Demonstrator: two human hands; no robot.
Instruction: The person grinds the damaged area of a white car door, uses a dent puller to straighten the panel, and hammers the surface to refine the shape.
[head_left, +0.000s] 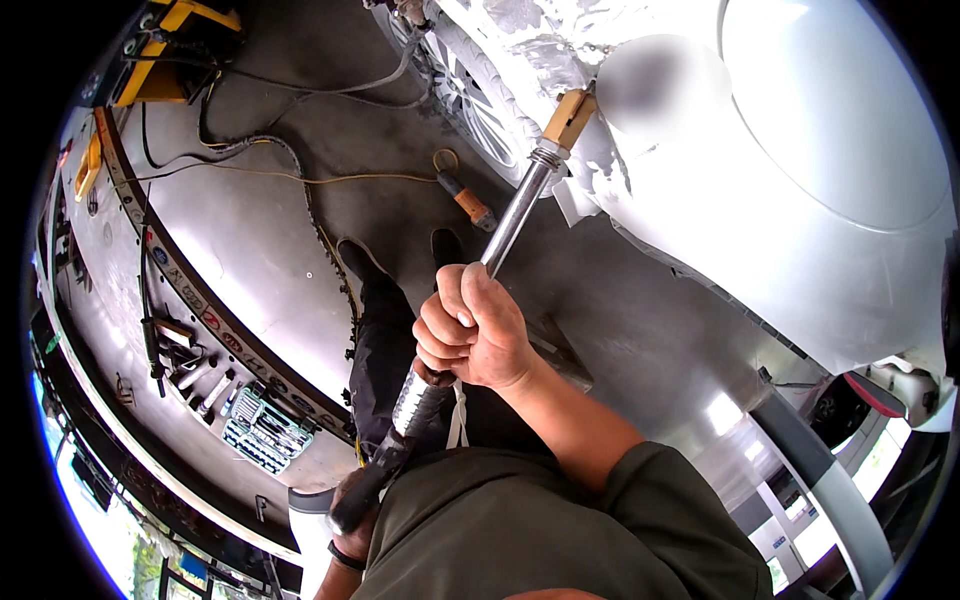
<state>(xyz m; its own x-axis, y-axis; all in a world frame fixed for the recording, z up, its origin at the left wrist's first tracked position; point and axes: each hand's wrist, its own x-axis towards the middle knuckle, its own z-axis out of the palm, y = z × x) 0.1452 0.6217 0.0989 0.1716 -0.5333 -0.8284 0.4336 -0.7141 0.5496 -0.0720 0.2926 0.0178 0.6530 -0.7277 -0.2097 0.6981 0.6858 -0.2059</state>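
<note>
Our right hand (475, 325) closes round the slide-hammer puller (518, 212), whose brass-coloured clamp (570, 120) meets the white car body (840, 130) at one o'clock; our left hand (357, 520), at seven o'clock by the black grip (372, 485), is too hidden to tell its hold. With a shallow bite, a hard pull could free the clamp and jerk the tool towards our torso, while the cable (312, 205) at ten o'clock could trip us.
</note>
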